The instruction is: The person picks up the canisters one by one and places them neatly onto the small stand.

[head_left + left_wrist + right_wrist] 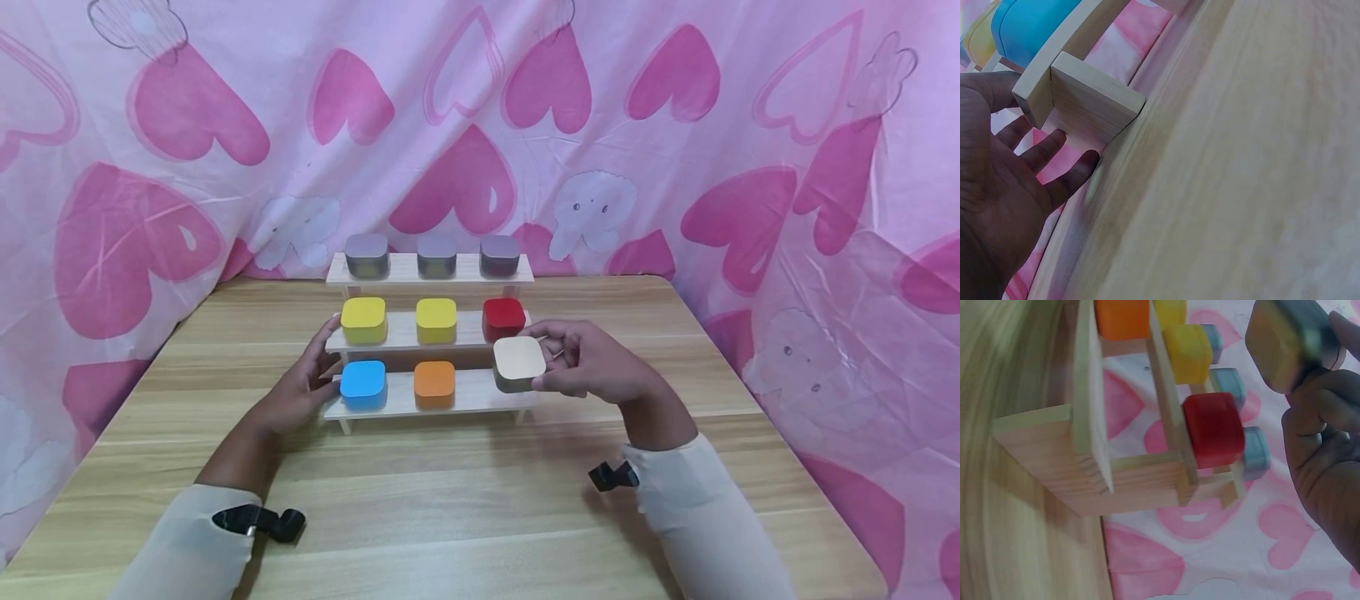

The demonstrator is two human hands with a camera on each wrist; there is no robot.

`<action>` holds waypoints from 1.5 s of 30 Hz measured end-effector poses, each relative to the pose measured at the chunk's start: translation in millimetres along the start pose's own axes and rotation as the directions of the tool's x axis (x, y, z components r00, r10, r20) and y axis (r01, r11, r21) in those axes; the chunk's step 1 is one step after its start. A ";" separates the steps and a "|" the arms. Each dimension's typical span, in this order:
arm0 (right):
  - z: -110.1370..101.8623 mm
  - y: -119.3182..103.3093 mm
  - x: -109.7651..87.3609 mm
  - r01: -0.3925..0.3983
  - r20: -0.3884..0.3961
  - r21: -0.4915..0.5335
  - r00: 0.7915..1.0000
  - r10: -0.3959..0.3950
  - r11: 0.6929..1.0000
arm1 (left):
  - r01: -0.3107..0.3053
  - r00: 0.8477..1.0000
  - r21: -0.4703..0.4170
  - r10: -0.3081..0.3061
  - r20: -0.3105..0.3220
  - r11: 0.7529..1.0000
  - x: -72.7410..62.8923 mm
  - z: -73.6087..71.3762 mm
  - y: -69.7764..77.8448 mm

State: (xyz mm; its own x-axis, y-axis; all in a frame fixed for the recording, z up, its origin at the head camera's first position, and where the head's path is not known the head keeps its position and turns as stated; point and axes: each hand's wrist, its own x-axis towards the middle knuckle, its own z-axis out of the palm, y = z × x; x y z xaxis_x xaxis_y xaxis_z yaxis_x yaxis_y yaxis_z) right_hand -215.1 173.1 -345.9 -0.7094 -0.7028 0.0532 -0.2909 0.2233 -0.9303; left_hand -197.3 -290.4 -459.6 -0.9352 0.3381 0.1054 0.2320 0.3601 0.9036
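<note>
A three-tier wooden rack stands on the table with rounded-square boxes along its tiers. My right hand pinches a cream-topped box between thumb and fingers, raised off the shelf near the bottom tier's right end. In the right wrist view that box is blurred and apart from the rack. My left hand is at the rack's left side, thumb against the bottom shelf's end, its other fingers loosely extended beside the support. A blue box and an orange box sit on the bottom tier.
The middle tier carries two yellow boxes, one at left and one central, plus a red box. Three grey boxes line the top tier. Behind the wooden table hangs a pink heart-patterned cloth.
</note>
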 end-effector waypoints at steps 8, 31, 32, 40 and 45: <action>-2.2 15.0 6.7 -0.071 0.135 0.030 0.989 0.066 0.997 | 0.005 1.000 0.005 -0.005 0.003 1.000 0.4 0.1 1.1; 4.5 46.7 21.9 -0.249 0.146 0.000 0.958 0.246 0.969 | 0.024 1.000 -0.025 -0.024 0.003 0.999 -0.4 1.1 0.3; 5.0 47.1 22.4 -0.253 0.143 -0.011 0.957 0.252 0.967 | 0.025 1.000 -0.024 -0.025 0.002 0.999 -0.5 1.1 0.3; 7.7 50.0 24.5 -0.291 0.117 -0.059 0.948 0.296 0.955 | 0.022 1.000 -0.009 -0.022 0.002 1.000 -0.8 0.0 0.3; 8.1 49.8 23.7 -0.284 0.119 -0.071 0.949 0.290 0.956 | 0.035 0.999 0.003 -0.035 -0.002 0.999 -0.8 0.3 0.6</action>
State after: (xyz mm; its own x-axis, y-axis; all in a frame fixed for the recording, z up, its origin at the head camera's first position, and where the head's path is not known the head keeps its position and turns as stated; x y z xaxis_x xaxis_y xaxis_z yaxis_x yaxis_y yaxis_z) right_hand -241.2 162.1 -394.0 -0.6813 -0.6831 -0.2630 -0.1230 0.4610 -0.8788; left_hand -196.2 -290.2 -459.3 -0.9434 0.3231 0.0745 0.1998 0.3748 0.9053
